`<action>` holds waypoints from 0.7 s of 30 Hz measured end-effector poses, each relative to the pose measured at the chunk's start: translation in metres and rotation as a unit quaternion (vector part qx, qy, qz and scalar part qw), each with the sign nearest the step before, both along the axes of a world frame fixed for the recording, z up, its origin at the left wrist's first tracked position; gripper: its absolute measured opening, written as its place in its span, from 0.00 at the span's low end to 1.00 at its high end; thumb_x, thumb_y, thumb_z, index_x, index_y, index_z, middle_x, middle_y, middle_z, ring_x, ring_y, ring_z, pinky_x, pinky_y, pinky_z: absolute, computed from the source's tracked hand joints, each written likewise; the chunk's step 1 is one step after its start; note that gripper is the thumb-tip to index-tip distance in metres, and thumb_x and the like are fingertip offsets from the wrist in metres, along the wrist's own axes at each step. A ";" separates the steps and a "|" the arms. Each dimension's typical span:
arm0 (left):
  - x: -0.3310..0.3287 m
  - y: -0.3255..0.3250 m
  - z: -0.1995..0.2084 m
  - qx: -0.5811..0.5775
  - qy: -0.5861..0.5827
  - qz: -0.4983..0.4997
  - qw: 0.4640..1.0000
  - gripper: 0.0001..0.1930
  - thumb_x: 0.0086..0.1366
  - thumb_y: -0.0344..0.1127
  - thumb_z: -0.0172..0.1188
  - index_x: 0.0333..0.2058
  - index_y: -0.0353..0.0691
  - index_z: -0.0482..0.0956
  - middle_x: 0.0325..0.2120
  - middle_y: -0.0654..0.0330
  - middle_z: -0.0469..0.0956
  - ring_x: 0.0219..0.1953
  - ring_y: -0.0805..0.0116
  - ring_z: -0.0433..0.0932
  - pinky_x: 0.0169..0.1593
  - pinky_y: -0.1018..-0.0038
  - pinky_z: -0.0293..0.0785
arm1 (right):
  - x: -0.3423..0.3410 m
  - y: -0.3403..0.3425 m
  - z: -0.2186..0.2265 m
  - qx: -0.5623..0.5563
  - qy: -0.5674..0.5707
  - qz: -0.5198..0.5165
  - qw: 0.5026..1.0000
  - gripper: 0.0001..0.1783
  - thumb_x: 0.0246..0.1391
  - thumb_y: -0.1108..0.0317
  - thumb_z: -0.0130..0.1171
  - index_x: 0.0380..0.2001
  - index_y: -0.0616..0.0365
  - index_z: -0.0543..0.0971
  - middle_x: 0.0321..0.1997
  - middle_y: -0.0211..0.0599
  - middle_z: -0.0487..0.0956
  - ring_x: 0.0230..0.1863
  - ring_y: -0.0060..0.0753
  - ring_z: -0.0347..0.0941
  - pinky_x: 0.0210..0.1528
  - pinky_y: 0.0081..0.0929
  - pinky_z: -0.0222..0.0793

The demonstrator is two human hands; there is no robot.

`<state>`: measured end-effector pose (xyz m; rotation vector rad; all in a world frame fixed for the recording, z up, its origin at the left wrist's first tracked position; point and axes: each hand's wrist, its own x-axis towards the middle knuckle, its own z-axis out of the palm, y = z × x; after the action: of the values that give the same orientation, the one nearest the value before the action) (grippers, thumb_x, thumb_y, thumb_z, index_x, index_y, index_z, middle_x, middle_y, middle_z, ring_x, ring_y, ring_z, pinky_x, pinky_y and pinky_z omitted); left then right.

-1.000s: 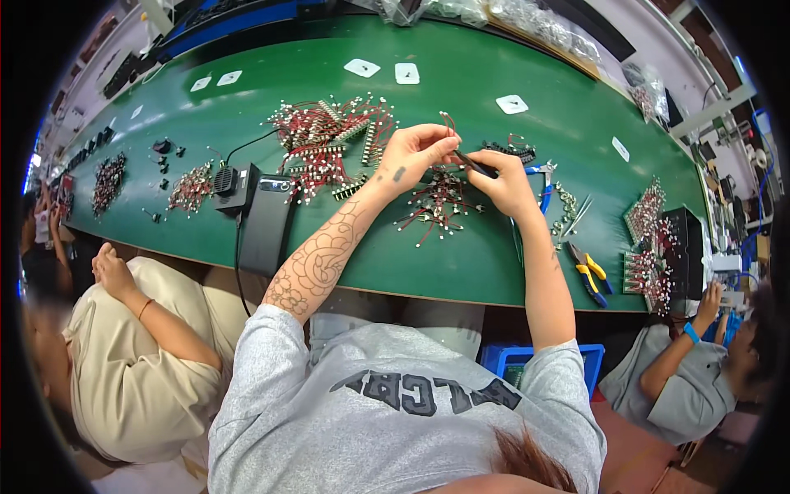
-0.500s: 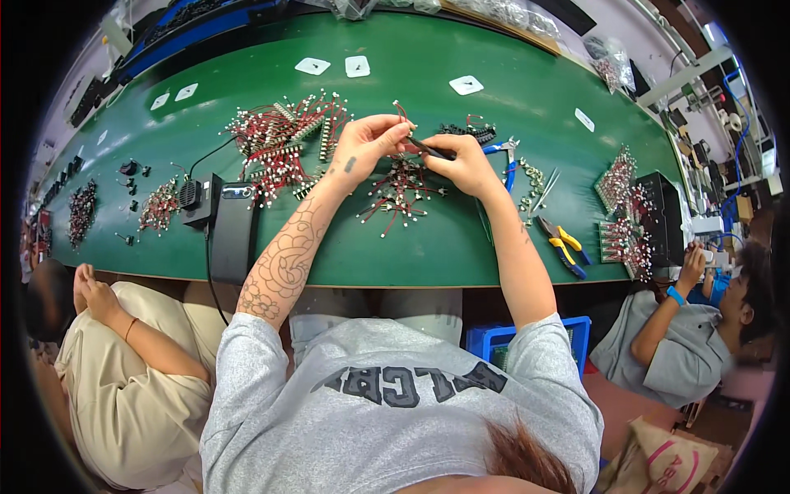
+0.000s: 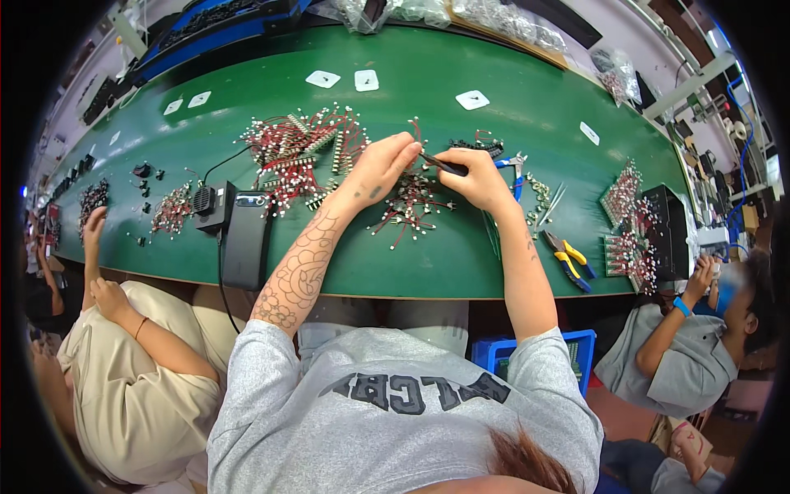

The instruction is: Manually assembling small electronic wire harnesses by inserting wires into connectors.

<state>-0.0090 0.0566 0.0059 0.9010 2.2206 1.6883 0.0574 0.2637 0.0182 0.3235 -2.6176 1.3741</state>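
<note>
My left hand (image 3: 380, 171) is closed, its thumb and fingertips pinching a small part with a red wire (image 3: 415, 130) that sticks up above them. My right hand (image 3: 481, 179) is wrapped round a slim black tool (image 3: 447, 165), whose narrow end points at the left fingertips. The fingers hide where tool and part meet. Just below both hands lies a loose pile of red-wired parts with white ends (image 3: 410, 202). A larger heap of wired connector strips (image 3: 300, 148) spreads to the left of my left hand.
Right of my hands lie blue-handled pliers (image 3: 518, 177), small loose pieces (image 3: 539, 198), silver tweezers (image 3: 553, 203) and yellow-blue pliers (image 3: 569, 259). A black power bank (image 3: 245, 243) and small fan (image 3: 210, 206) stand left on the green table (image 3: 370, 272). Co-workers sit on both sides.
The whole view has shifted slightly, with the table lower in it. My left fingers have closed in more over the part. The left co-worker has raised a hand.
</note>
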 end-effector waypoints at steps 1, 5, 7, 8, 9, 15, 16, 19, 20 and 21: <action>-0.002 0.000 -0.002 0.006 0.038 -0.007 0.999 0.09 0.71 0.36 0.52 0.35 0.37 0.76 0.27 0.62 0.76 0.27 0.73 0.74 0.33 0.77 0.72 | 0.000 0.001 0.000 -0.006 -0.004 0.006 1.000 0.14 0.46 0.73 0.59 0.38 0.64 0.83 0.28 0.31 0.81 0.27 0.23 0.67 0.31 0.19 0.63; -0.005 -0.011 -0.004 -0.003 0.135 -0.015 0.991 0.09 0.70 0.36 0.52 0.34 0.37 0.76 0.26 0.63 0.75 0.25 0.72 0.73 0.31 0.74 0.70 | 0.003 0.005 0.004 -0.022 -0.023 0.021 0.999 0.15 0.45 0.73 0.59 0.38 0.64 0.83 0.29 0.31 0.81 0.28 0.24 0.68 0.33 0.19 0.65; -0.006 -0.016 0.001 -0.037 0.178 -0.011 0.983 0.09 0.68 0.36 0.54 0.34 0.37 0.77 0.26 0.63 0.75 0.25 0.71 0.73 0.31 0.73 0.70 | 0.004 0.010 0.012 -0.026 -0.042 0.020 0.999 0.15 0.45 0.74 0.59 0.39 0.63 0.83 0.31 0.32 0.82 0.29 0.26 0.70 0.35 0.21 0.67; -0.006 -0.018 0.004 -0.053 0.199 -0.009 0.979 0.09 0.67 0.37 0.55 0.34 0.37 0.78 0.26 0.63 0.75 0.24 0.70 0.73 0.31 0.72 0.69 | 0.003 0.011 0.013 -0.028 -0.053 0.019 0.998 0.15 0.45 0.74 0.59 0.39 0.63 0.83 0.32 0.33 0.82 0.30 0.27 0.71 0.35 0.21 0.68; -0.005 -0.021 0.009 -0.055 0.200 -0.007 0.978 0.09 0.67 0.37 0.55 0.34 0.37 0.78 0.26 0.63 0.75 0.24 0.70 0.73 0.31 0.72 0.69 | 0.004 0.013 0.013 -0.030 -0.051 0.020 0.998 0.15 0.45 0.74 0.59 0.39 0.63 0.83 0.32 0.33 0.82 0.30 0.27 0.71 0.35 0.21 0.68; -0.002 -0.051 0.038 -0.177 0.274 0.111 0.939 0.12 0.59 0.45 0.61 0.31 0.41 0.81 0.27 0.63 0.78 0.28 0.62 0.76 0.34 0.71 0.71 | 0.004 0.015 0.007 0.177 0.052 0.003 0.983 0.17 0.43 0.74 0.58 0.40 0.61 0.83 0.37 0.34 0.83 0.35 0.34 0.75 0.42 0.27 0.71; -0.001 -0.053 0.040 -0.178 0.274 0.109 0.939 0.12 0.59 0.45 0.61 0.31 0.41 0.81 0.27 0.63 0.78 0.28 0.62 0.76 0.34 0.71 0.71 | 0.004 0.014 0.008 0.184 0.051 0.007 0.981 0.17 0.43 0.74 0.58 0.40 0.61 0.82 0.38 0.34 0.83 0.36 0.35 0.76 0.43 0.28 0.71; -0.001 -0.059 0.040 -0.283 0.223 0.187 0.914 0.11 0.57 0.42 0.63 0.33 0.41 0.80 0.26 0.64 0.78 0.29 0.60 0.77 0.35 0.69 0.72 | 0.003 0.009 0.008 0.197 0.048 0.014 0.979 0.17 0.43 0.74 0.58 0.40 0.60 0.82 0.40 0.34 0.83 0.38 0.37 0.76 0.46 0.30 0.72; -0.002 -0.060 0.036 -0.308 0.210 0.188 0.909 0.10 0.56 0.41 0.64 0.33 0.41 0.80 0.26 0.64 0.78 0.29 0.59 0.77 0.36 0.68 0.72 | 0.003 0.008 0.008 0.194 0.068 0.012 0.979 0.17 0.43 0.74 0.58 0.40 0.59 0.82 0.40 0.34 0.83 0.38 0.37 0.76 0.46 0.30 0.71; -0.004 -0.062 0.031 -0.333 0.197 0.190 0.902 0.10 0.56 0.39 0.64 0.34 0.41 0.80 0.26 0.63 0.78 0.29 0.59 0.77 0.36 0.68 0.72 | 0.002 0.007 0.007 0.191 0.087 0.011 0.978 0.17 0.43 0.74 0.58 0.40 0.59 0.82 0.39 0.34 0.83 0.38 0.37 0.76 0.47 0.29 0.71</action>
<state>-0.0131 -0.0049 0.0369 0.6887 3.1035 0.7369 0.0596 0.2703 0.0257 0.4983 -2.7194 0.7953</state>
